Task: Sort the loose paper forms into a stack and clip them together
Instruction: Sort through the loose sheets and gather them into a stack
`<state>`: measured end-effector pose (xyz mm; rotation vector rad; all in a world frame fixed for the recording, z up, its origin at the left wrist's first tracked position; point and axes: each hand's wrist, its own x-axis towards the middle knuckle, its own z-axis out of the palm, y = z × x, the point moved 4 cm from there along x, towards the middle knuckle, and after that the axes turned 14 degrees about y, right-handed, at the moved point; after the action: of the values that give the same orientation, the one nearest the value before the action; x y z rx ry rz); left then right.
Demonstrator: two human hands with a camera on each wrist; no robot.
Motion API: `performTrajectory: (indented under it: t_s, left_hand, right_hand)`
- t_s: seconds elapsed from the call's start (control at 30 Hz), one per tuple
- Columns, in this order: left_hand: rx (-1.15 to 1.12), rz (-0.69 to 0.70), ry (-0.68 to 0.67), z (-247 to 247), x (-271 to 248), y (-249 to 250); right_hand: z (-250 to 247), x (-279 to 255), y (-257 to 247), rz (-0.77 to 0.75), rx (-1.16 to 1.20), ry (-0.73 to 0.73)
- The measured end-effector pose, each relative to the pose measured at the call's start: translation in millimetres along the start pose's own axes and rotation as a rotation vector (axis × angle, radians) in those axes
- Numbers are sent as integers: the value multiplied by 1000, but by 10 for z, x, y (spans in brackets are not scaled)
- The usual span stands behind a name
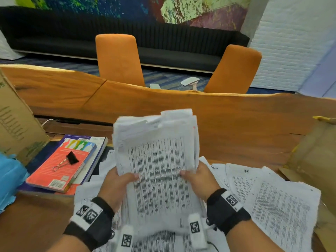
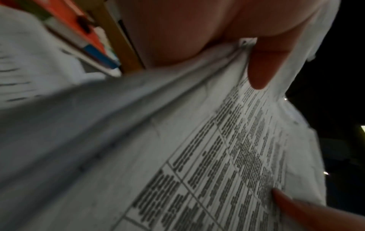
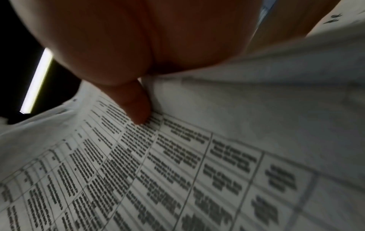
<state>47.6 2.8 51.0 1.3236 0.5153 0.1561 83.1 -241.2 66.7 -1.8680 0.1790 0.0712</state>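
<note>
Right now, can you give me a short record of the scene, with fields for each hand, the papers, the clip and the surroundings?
left hand: left hand holds the left edge of the paper stack, thumb on the front sheet
right hand: right hand holds the right edge, same grip
stack: raised, edges uneven, not clipped
loose sheets: loose sheets spread on the wooden table
clip: binder clip lies on the red book, untouched
surroundings: cardboard box, two orange chairs
</note>
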Motion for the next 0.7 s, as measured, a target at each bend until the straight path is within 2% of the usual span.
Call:
performTrajectory:
  t_s: [0.1, 0.2, 0.27, 0.3, 0.33, 0.37, 0.4, 0.43, 0.5, 0.57, 0.6, 0.63, 0.7]
  left_hand:
    - [-40, 130, -64, 100, 0, 278]
    - [3, 76, -44, 100, 82, 146]
    - [6, -54, -47, 55, 150, -67]
    - [73, -119, -13, 64, 132, -104]
    - [175, -95, 55, 28, 139, -114]
    - [225, -48, 83, 31, 151, -92]
    - [229, 22, 104, 39, 174, -19]
    - [255, 83, 134, 40, 210, 34]
    - [305, 83, 198, 12, 252, 86]
    - [273, -32, 266, -118, 275, -59]
    - [204, -146, 262, -128, 223, -167]
    - [107, -251, 222, -120, 182, -290]
    - [-78, -409, 122, -20, 64, -406]
  right_hand:
    - [-91, 59, -174, -128, 154, 59]
    - [-114, 67, -129, -148, 220, 106]
    - [-83, 115, -46, -128, 124, 121]
    - [-41, 139, -17, -88, -20, 103]
    - [-16, 159, -31, -108, -169, 119]
    - [-26, 171, -75, -195, -244, 174]
    - [-50, 194, -125, -263, -172, 251]
    - [-99, 193, -195, -285, 8, 326]
    - [-212, 241, -261, -192, 315, 475]
    - [-271, 348, -204, -66, 527, 556]
    - [-278, 388, -146, 4, 656, 572]
    - [-270, 400, -102, 74, 783, 577]
    - [-181, 373, 50, 194, 880, 549]
